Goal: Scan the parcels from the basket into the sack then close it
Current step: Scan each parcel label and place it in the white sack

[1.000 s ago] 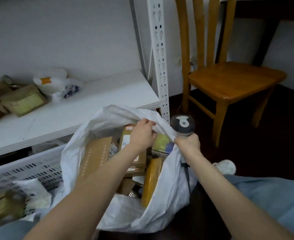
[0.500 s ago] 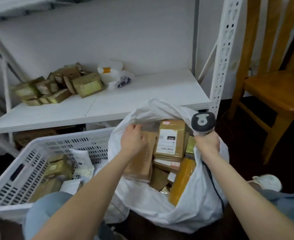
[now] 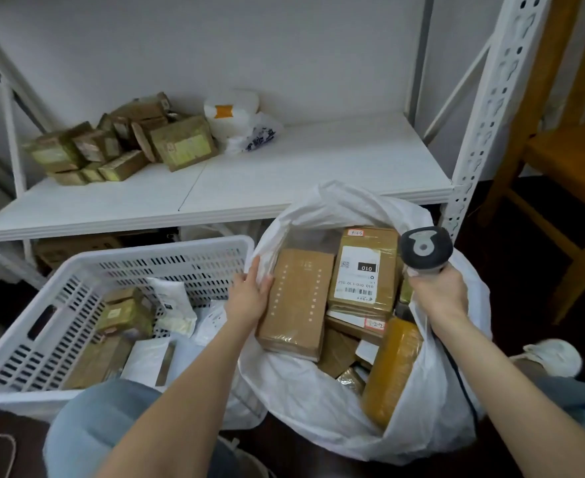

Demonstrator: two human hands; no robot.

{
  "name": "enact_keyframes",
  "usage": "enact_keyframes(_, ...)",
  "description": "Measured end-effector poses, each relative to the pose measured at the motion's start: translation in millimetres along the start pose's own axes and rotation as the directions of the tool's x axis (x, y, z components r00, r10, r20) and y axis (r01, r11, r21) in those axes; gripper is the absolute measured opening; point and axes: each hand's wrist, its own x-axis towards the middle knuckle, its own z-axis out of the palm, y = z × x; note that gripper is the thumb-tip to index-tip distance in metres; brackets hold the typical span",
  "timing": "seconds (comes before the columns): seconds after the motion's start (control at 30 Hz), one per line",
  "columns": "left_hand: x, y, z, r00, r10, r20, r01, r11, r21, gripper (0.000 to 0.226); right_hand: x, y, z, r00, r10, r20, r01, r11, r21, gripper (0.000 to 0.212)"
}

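Note:
The white sack point(image 3: 318, 391) stands open in front of me, filled with several parcels: a plain brown box point(image 3: 298, 298), a labelled box point(image 3: 363, 270) and a yellow padded parcel point(image 3: 391, 367). My left hand point(image 3: 249, 294) lies flat on the brown box's left edge, by the sack's rim. My right hand point(image 3: 439, 291) grips the dark barcode scanner point(image 3: 425, 248) at the sack's right rim. To the left, the white slotted basket point(image 3: 146, 253) holds several more parcels point(image 3: 122, 315) and white mailers.
A white metal shelf point(image 3: 284, 174) runs behind, carrying a pile of taped brown boxes point(image 3: 122, 143) and white bags point(image 3: 235, 119). Its perforated post point(image 3: 480, 115) stands right of the sack, with a wooden chair point(image 3: 566, 150) beyond. My knee point(image 3: 104, 419) is in the foreground.
My view has swung left, bringing the basket and shelf boxes into sight. My left hand moved from the sack's far rim to the brown box's left edge. The scanner hand stayed at the right rim.

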Motion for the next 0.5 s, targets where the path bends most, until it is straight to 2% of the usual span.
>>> enact_keyframes(0.17, 2.1, 7.6, 1.7, 0.996, 0.079, -0.038, -0.084, 0.984, -0.156, 0.046, 2.5, 1.8, 2.2, 1.000, 0.013, 0.011, -0.013, 0.998, -0.057, 0.019)
enact_keyframes(0.3, 9.0, 29.4, -10.5, 0.996, 0.056, -0.072, -0.074, 0.955, -0.286, 0.048, 7.0, -1.0, -2.9, 1.000, 0.024, -0.014, -0.023, 0.999, 0.031, 0.023)
enact_keyframes(0.4, 4.7, 26.0, -15.9, 0.995, 0.090, -0.054, -0.102, 0.951, -0.293, 0.057, 6.2, -1.5, -6.4, 0.999, 0.032, -0.011, -0.032, 0.997, 0.073, 0.021)
enact_keyframes(0.5, -1.7, 15.2, -6.4, 0.998, 0.055, 0.037, -0.043, 0.963, -0.267, 0.059, 3.1, 2.2, -6.4, 0.999, 0.029, 0.019, -0.030, 0.998, 0.060, 0.018)
